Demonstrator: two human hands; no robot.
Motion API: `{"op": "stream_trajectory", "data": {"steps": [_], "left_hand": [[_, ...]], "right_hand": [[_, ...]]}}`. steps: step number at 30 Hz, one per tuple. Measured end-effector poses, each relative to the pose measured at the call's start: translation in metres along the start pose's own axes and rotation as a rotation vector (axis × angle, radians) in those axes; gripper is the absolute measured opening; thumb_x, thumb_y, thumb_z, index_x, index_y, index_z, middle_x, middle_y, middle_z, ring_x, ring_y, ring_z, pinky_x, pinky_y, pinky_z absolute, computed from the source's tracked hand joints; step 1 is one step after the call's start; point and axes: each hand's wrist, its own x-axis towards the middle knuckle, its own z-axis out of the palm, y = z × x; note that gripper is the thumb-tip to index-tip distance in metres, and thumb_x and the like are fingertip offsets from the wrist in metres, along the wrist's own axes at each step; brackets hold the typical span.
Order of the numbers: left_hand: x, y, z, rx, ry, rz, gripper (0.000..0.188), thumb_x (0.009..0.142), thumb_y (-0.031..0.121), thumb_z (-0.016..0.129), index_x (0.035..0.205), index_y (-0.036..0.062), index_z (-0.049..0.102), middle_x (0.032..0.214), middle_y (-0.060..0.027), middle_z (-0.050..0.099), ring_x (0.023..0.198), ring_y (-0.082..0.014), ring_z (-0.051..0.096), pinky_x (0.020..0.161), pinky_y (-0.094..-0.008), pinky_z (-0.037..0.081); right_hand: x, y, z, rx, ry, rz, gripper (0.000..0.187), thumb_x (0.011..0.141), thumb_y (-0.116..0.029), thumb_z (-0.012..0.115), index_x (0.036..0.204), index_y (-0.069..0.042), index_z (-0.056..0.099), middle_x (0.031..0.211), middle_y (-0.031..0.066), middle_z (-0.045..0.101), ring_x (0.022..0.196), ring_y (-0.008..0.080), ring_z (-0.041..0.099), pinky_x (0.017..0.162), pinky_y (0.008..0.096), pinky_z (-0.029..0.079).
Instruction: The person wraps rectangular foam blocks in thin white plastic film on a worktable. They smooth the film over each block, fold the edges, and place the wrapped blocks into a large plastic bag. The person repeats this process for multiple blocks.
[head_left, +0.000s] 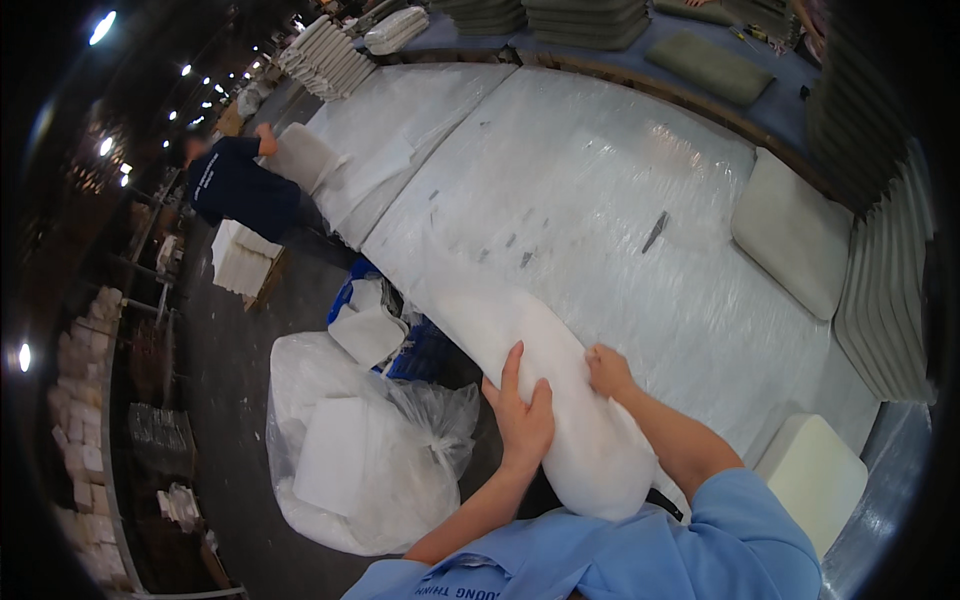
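A long, soft white padded piece (560, 365), which looks like wadding or a covered cushion, lies bent over the table edge. Its rounded near end bulges against my body. At its left side, my left hand (522, 420) touches the padding with fingers spread. My right hand (609, 372) is closed on the opposite edge, its fingertips partly hidden. Beneath the far part of the padding runs the plastic-covered table (590, 190). Right of my right arm lies a cream foam cushion (815, 480).
A tied clear plastic bag (350, 450) of white pieces stands left of me, by a blue bin (420, 350). A grey-green cushion (795, 230) and cushion stacks (885, 290) line the right side. A person in dark clothing (245, 190) works at far left.
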Motion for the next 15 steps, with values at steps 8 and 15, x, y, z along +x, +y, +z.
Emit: {"op": "stream_trajectory", "data": {"steps": [8,15], "left_hand": [[0.002,-0.003,0.007,-0.004,0.015,-0.011,0.065,0.091,0.007,0.063,0.154,0.0124,0.047,0.148,-0.0294,0.031,0.134,-0.041,0.044,0.117,-0.0437,0.034],[0.01,0.001,0.009,-0.078,-0.086,0.06,0.061,0.097,0.015,0.065,0.155,0.0103,0.045,0.151,-0.0309,0.028,0.138,-0.0434,0.04,0.119,-0.0447,0.032]], "right_hand": [[0.048,-0.191,-0.077,0.686,-0.178,-0.116,0.058,0.102,-0.051,0.052,0.11,0.004,0.069,0.097,0.021,0.072,0.09,0.0288,0.068,0.085,0.039,0.052],[0.068,-0.192,-0.04,0.215,-0.198,-0.132,0.057,0.102,-0.048,0.05,0.106,0.004,0.073,0.108,0.0274,0.072,0.103,0.0398,0.068,0.092,0.0449,0.051]]}}
